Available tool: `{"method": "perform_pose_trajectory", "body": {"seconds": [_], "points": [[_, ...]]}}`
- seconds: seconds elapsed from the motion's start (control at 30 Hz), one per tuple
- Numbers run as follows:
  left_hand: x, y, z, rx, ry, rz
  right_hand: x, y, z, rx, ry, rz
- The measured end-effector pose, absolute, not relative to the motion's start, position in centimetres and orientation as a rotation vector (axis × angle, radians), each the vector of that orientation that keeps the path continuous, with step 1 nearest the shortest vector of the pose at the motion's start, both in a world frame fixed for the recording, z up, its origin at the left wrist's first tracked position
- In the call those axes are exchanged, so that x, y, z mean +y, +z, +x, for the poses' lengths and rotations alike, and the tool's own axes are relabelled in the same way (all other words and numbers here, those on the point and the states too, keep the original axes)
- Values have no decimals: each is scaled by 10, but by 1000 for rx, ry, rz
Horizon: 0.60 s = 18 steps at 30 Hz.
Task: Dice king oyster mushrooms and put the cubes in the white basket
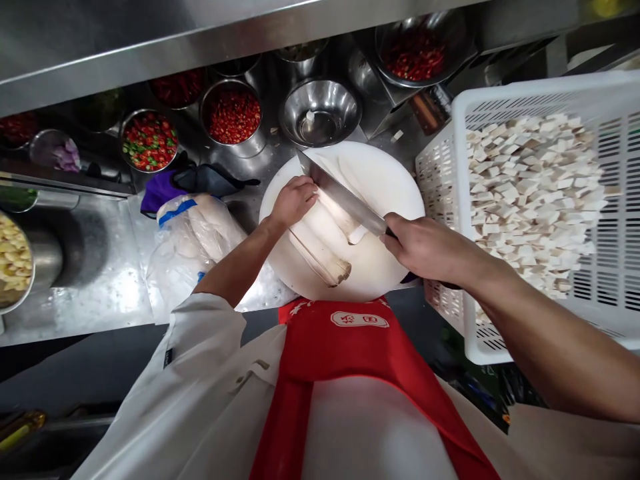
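Note:
My right hand (420,243) is closed round the handle of a cleaver (345,197), whose wide blade slants across a round white cutting board (280,267). With bent fingers, my left hand (295,202) presses on a king oyster mushroom (320,223) beside the blade. Another king oyster mushroom (320,257) lies on the board nearer to me, its brownish end pointing right. More pale mushroom shows beyond the blade, partly hidden by it. The fingertips of my left hand are close to the steel; whether they touch it I cannot tell.
On the right stands a white plastic basket (463,200) with many cut mushroom pieces (535,193). A plastic bag of whole mushrooms (200,230) lies left of the board. Behind are a steel bowl (320,110) and containers of chopped red chillies (234,117). A steel shelf edge (225,40) overhangs them.

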<state>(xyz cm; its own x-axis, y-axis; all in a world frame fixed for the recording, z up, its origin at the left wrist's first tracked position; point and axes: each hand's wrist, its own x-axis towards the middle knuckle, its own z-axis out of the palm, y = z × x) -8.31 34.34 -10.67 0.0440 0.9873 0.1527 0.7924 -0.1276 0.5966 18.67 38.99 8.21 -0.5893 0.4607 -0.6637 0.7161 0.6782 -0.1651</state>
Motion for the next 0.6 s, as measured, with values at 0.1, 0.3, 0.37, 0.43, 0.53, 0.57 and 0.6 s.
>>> {"method": "perform_pose_trajectory", "body": {"seconds": [0.1, 0.3, 0.37, 0.43, 0.53, 0.57, 0.6], "points": [[343, -107, -84, 1794, 793, 1974, 399, 74, 172, 2272, -575, 910], [343, -103, -81, 1812, 741, 2016, 407, 63, 161, 2262, -601, 943], [344, -102, -79, 1831, 711, 2032, 406, 65, 172, 2268, -612, 921], [344, -102, -78, 1843, 692, 2044, 404, 69, 189, 2267, -628, 893], [345, -103, -78, 1832, 672, 2062, 396, 78, 221, 2211, -640, 882], [346, -103, -79, 1825, 664, 2070, 392, 82, 231, 2187, -650, 889], [346, -102, -80, 1820, 653, 2076, 388, 85, 239, 2167, -665, 902]]}}
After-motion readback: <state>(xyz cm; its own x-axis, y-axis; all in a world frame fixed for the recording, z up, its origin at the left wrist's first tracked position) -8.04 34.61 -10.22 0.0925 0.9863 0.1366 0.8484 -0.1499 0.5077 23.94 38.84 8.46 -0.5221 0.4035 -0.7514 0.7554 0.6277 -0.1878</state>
